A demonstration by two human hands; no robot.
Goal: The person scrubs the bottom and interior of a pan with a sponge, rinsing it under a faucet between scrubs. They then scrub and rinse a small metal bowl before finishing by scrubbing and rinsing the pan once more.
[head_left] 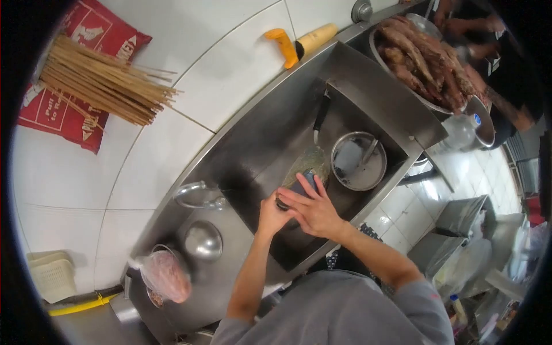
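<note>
Sink [247,155]: steel, sitting beneath both hands. Right hand [318,215]: is spreading its fingers across a dark block [296,187]. Left hand [272,215]: is curling around the near end. Block, held over the sink: is seeming light, firm, possibly slippery, inviting a grip along its long edges; is showing dark grey, oblong, partly hidden.

steel sink [247,146] with pot [375,172], utensil [322,110]
</note>
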